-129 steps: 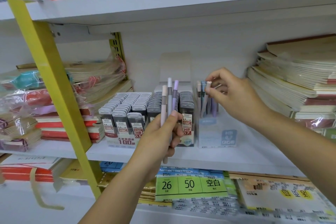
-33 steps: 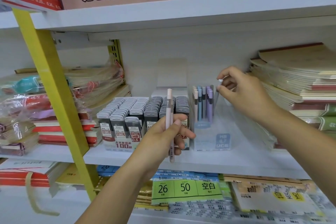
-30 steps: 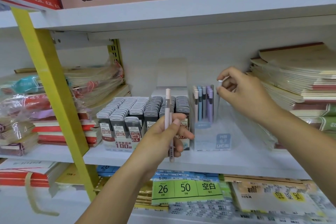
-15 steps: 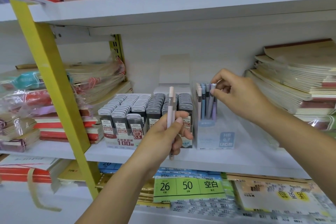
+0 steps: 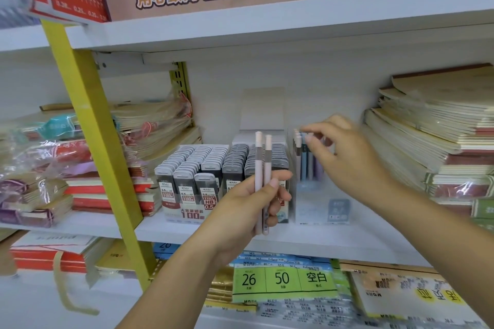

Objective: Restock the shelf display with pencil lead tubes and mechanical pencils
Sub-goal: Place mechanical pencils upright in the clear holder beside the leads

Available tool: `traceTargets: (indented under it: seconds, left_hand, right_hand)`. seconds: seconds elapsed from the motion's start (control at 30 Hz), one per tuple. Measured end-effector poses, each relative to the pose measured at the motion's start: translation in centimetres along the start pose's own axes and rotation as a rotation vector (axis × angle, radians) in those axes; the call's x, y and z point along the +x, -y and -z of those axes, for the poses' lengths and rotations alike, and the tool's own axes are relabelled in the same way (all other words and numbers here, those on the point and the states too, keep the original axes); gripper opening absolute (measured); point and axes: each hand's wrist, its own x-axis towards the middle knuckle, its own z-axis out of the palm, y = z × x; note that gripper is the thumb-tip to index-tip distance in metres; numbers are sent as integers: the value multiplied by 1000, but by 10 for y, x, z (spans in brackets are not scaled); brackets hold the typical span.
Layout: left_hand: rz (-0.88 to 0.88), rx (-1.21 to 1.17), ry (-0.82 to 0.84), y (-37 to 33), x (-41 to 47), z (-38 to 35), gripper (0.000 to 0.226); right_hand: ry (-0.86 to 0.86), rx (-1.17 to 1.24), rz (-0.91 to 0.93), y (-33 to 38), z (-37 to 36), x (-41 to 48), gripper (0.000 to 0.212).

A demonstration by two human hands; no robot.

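My left hand [image 5: 248, 205] grips two pale pink mechanical pencils [image 5: 258, 157] upright in front of the shelf. Behind them stands a display of grey pencil lead tubes [image 5: 197, 168] in tight rows. To its right, a clear pencil box [image 5: 320, 208] holds several blue, purple and pale mechanical pencils [image 5: 304, 163] standing upright. My right hand [image 5: 344, 160] is motion-blurred over that box, its thumb and fingertips level with the pencil tops. I see nothing between its loosely curled fingers.
Stacks of notebooks [image 5: 427, 128] fill the shelf to the right, and wrapped notebook bundles [image 5: 149, 125] lie to the left. A yellow upright post [image 5: 88, 128] slants across the left side. The white shelf edge [image 5: 320, 246] runs below my hands, with paper packs [image 5: 280, 278] underneath.
My right hand has let go of the pencil it lowered into the clear box and moved left. Two pink pencils now show in my left hand where one showed before.
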Motion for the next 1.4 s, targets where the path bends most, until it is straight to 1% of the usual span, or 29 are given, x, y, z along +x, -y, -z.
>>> traceTargets:
  seconds: [0.03, 0.1, 0.13, 0.17, 0.2, 0.23, 0.33, 0.37, 0.4, 0.43, 0.5, 0.57, 0.67, 0.77, 0.87, 0.93, 1.13, 1.23, 1.33, 1.4]
  left_hand:
    - [0, 18, 12, -1, 0, -2, 26]
    - [4, 52, 46, -3, 2, -8, 25]
    - [7, 66, 63, -4, 3, -11, 26]
    - [11, 83, 77, -4, 3, -13, 26]
    - [16, 101, 83, -5, 3, -15, 27]
    - [22, 115, 81, -4, 2, -15, 27]
    - [30, 196, -1, -3, -1, -10, 24]
    - [28, 258, -44, -2, -2, -7, 23]
    - [24, 312, -82, -1, -3, -4, 23]
    - [19, 343, -112, 1, -4, -1, 22]
    - [14, 362, -149, 3, -3, 2, 22]
    - [15, 373, -162, 5, -3, 2, 23]
    - [19, 364, -163, 7, -3, 3, 23]
    - [18, 362, -159, 7, -3, 3, 23]
    - [15, 365, -165, 7, -3, 4, 23]
    - [16, 361, -166, 7, -3, 4, 23]
    - [25, 345, -164, 9, -4, 4, 23]
    - [27, 332, -163, 7, -4, 2, 23]
    - [31, 318, -154, 5, -4, 0, 22]
    - [33, 317, -138, 4, -5, -1, 22]
  right_hand:
    - [48, 216, -62, 10, 3, -4, 26]
    - [228, 602, -176, 27, 6, -8, 29]
    - [295, 716, -198, 32, 6, -10, 30]
    - [319, 792, -210, 34, 7, -11, 30]
    - [299, 818, -213, 35, 8, -10, 27]
    - [241, 815, -220, 35, 11, -9, 25]
    - [-76, 826, -233, 21, 27, 1, 19]
    - [-154, 814, -204, 14, 33, 4, 20]
    - [-185, 753, -158, 8, 36, 7, 22]
    - [-170, 657, -116, 2, 37, 8, 24]
    - [-59, 445, -79, -5, 29, 6, 25]
    - [33, 321, -82, -9, 17, 3, 23]
    - [81, 298, -38, -9, 5, -2, 26]
    - [87, 255, 8, -11, -2, -5, 30]
    - [79, 244, 31, -12, -4, -5, 32]
    - [65, 222, 38, -14, -6, -2, 37]
    - [18, 80, 43, -18, -18, 7, 46]
    - [85, 36, 35, -20, -25, 6, 37]
    - [162, -16, -15, -17, -21, 8, 22]
    - [79, -83, 1, -10, -12, 10, 10]
